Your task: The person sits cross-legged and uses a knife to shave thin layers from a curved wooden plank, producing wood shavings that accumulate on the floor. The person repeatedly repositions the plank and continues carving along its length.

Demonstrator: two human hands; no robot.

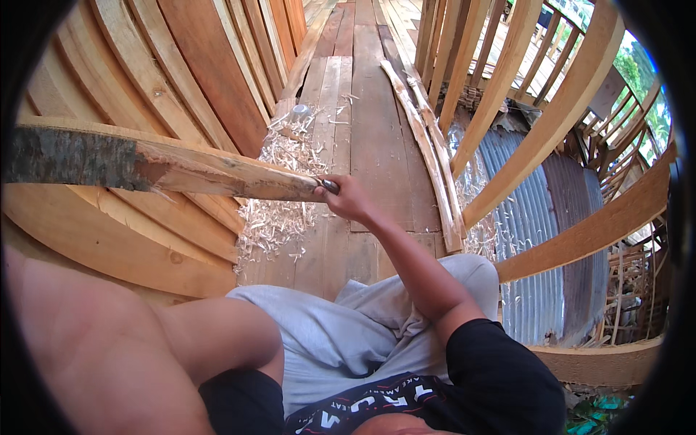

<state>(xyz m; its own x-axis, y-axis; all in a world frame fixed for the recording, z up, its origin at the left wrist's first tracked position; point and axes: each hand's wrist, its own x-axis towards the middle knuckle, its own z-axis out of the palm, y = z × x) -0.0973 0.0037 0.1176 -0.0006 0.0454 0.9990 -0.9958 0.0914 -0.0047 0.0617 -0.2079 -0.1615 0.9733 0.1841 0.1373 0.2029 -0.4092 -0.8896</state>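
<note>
A long piece of wood (pixel 217 172) reaches in from the left edge. Dark bark (pixel 72 158) covers its left part, and pale bare wood shows toward its narrower right end. At that end is my right hand (pixel 348 199), its fingers closed around a small object with a dark metal end (pixel 330 186); the rest of this object is hidden. Thumb and fingers touch the tip of the wood. My left arm (pixel 109 341) is bent, large and close at the lower left; its hand lies outside the picture.
Wood shavings (pixel 279 225) are heaped on the plank floor (pixel 377 145), near a small clear cup-like object (pixel 299 110). Boards (pixel 210 65) lean along the left. Two peeled poles (pixel 424 138) lie at right, beside upright slats (pixel 551 123) and corrugated metal sheets (pixel 533 217).
</note>
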